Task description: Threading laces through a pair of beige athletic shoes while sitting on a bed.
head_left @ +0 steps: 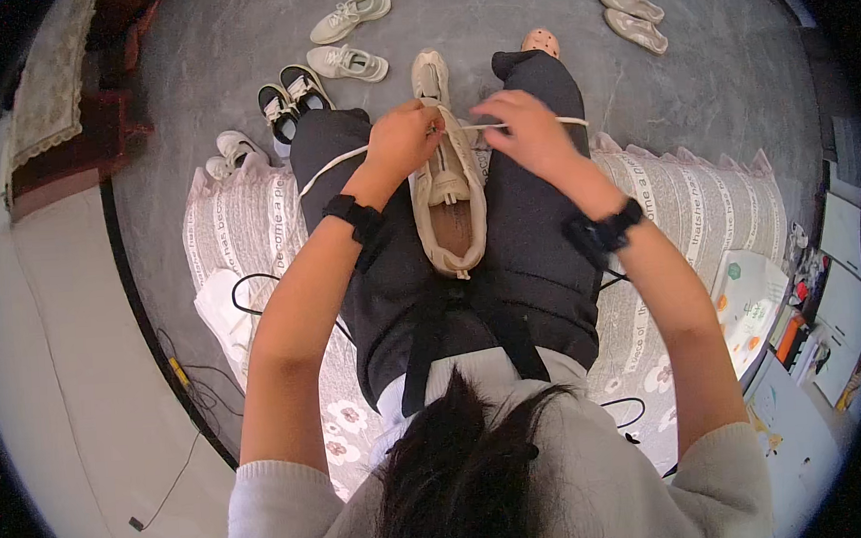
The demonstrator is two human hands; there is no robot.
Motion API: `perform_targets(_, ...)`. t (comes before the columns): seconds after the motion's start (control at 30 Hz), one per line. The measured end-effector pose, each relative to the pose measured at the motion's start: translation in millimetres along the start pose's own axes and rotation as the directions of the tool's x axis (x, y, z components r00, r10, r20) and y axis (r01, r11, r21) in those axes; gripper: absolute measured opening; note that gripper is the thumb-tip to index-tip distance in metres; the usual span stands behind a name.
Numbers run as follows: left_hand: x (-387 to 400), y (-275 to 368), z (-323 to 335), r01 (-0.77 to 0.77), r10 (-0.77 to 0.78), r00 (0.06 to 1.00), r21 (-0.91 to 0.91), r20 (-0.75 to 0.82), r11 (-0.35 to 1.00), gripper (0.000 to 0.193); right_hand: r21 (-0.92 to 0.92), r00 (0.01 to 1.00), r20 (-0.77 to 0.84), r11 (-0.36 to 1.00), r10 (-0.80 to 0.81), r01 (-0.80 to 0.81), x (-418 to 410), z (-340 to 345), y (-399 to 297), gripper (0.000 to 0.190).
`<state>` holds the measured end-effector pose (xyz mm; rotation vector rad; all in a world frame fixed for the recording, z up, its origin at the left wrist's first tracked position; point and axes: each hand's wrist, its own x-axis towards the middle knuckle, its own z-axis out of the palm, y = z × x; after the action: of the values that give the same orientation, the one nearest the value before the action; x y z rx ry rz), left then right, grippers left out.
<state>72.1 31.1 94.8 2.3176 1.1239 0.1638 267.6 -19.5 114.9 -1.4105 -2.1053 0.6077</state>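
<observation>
A beige lace-up shoe (pixel 478 193) lies between my thighs, its heel towards my body and its opening facing up. My left hand (pixel 403 140) is at the lacing end with its fingers pinched together on a white shoelace (pixel 337 160), whose loose part trails left over my thigh. My right hand (pixel 529 129), slightly blurred, is just right of the shoe with its fingers spread. Another stretch of lace runs from the shoe to that hand and shows again beyond it; whether the fingers grip it I cannot tell. Past the toe is another beige shoe (pixel 431 72).
Pale sneakers (pixel 348 17) and black sneakers (pixel 280 109) stand on the grey floor ahead to the left. Beige shoes (pixel 636 21) lie ahead to the right. A patterned cloth (pixel 697 196) covers the seat under me. Cables (pixel 203 390) lie at the left.
</observation>
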Motion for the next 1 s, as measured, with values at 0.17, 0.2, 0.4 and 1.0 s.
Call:
perform_targets(0.17,-4.3,-1.8,10.6,0.046,-0.05,0.992,-0.037,-0.119,0.998,0.009,0.066,0.976,0.178,0.988,0.128,-0.142,15.8,52.9,13.6,0.023)
perform_targets(0.2,-7.7,-4.4,11.5,0.058,-0.063,0.991,-0.041,-0.122,0.997,0.009,0.099,0.967,0.212,0.981,0.143,-0.166,18.1,55.7,10.9,0.021)
perform_targets(0.4,-15.5,-10.2,12.9,0.07,-0.106,0.977,-0.19,-0.184,0.979,0.007,0.178,0.961,0.204,0.959,0.185,-0.222,15.6,57.5,20.2,0.021)
perform_targets(1.0,-19.2,-20.5,7.8,0.198,-0.23,0.968,-0.263,-0.099,0.944,0.022,0.187,0.788,0.431,0.811,0.439,-0.554,23.2,53.4,40.8,0.02)
